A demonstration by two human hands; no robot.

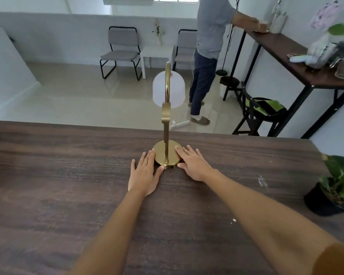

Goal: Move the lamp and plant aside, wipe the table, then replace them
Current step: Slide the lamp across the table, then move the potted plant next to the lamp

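A brass lamp [166,151] with a round base, a curved stem and a white shade stands upright near the far edge of the dark wooden table [68,185]. My left hand [145,172] lies flat on the table with straight fingers touching the left side of the base. My right hand [194,163] lies flat too, its fingers against the right side of the base. A green plant in a black pot [332,193] stands at the table's right edge, well apart from both hands.
Small white specks [233,220] dot the table on the right. Beyond the far edge a person [209,46] stands at a narrow side table [282,48] loaded with objects. A stool [264,114], two chairs [123,50] and a white side table stand on the floor.
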